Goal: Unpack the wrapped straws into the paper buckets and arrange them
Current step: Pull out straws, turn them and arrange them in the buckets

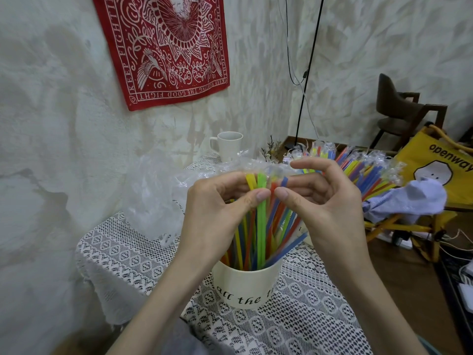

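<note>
Both hands, left hand [217, 198] and right hand [322, 198], are pinching crinkly clear-wrapped plastic straws [261, 201] standing in the round cream paper bucket [245, 285] on lace tablecloth [307, 316].

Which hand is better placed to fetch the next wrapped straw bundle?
Probably the right hand: the wrapped straws lie just beyond it, while the left hand is farther away.

White mug [229, 146] on lace tablecloth [122, 254], red wall banner [163, 47], yellow bag [440, 162].
</note>
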